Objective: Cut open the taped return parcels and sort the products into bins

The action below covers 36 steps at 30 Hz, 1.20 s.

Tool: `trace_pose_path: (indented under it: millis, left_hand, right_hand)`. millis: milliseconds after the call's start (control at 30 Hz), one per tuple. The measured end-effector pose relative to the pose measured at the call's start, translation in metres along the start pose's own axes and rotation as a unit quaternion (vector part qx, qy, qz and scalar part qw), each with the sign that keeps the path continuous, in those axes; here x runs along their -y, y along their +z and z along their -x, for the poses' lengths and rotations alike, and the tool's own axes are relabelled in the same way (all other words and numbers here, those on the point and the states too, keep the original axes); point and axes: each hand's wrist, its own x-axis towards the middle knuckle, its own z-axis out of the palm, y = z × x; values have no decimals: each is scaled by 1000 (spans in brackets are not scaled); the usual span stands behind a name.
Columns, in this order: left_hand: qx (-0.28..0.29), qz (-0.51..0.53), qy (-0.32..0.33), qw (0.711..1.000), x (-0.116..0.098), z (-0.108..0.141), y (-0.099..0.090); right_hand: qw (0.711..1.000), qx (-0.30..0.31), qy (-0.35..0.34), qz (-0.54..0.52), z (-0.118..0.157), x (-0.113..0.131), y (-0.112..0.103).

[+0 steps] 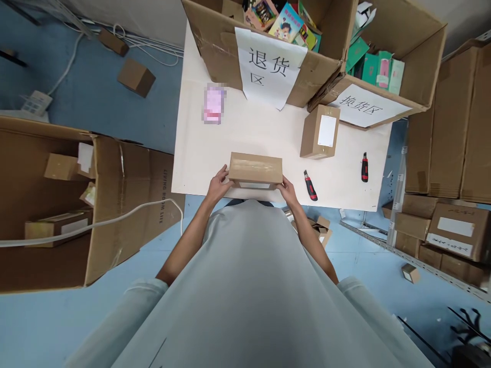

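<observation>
A closed, taped cardboard box (255, 168) lies at the near edge of the white table (264, 128), a pale label showing on its side facing me. My left hand (219, 185) holds its left end and my right hand (287, 191) its right end, fingers curled against the box. To the right stands a taller brown box (320, 132) with a white label. Two red-and-black utility knives lie on the table, one (310, 186) near my right hand, the other (364, 167) farther right. A blurred pink item (214, 104) sits at the upper left.
Two open cartons with paper signs, one (215, 46) holding colourful books, the other (422, 76) green packs, stand at the table's far side. A large open carton (130, 199) with boxes is at left, crossed by a white cable (134, 210). Stacked boxes (447, 122) line the right.
</observation>
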Motion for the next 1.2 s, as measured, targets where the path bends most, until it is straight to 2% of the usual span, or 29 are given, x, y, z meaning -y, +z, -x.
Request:
trace_pose_path:
  millis: [167, 300, 467, 567, 633, 833, 1000, 1200]
  left_hand:
    - [-76, 1, -3, 997, -16, 10, -1]
    - [-90, -27, -19, 995, -17, -1, 3]
    - [-74, 15, -24, 997, -2, -13, 5]
    - [-65, 62, -43, 995, 14, -6, 4]
    - [-61, 50, -60, 995, 24, 1, 3]
    - [-38, -20, -74, 996, 37, 14, 3]
    - [-51, -39, -67, 996, 23, 9, 0]
    - [-101, -60, 51, 992, -15, 3, -12]
  right_hand:
    - [999, -34, 16, -35, -1, 14, -3]
    - [999, -35, 30, -16, -17, 6, 4]
    - [997, -19, 66, -41, -23, -16, 7]
    - [993, -31, 106, -46, -15, -30, 4]
    - [991, -34, 128, -29, -7, -37, 5]
    - [996, 14, 92, 5, 13, -43, 17]
    - [998, -13, 58, 21, 11, -31, 19]
    - [995, -79, -7, 64, 1, 2, 9]
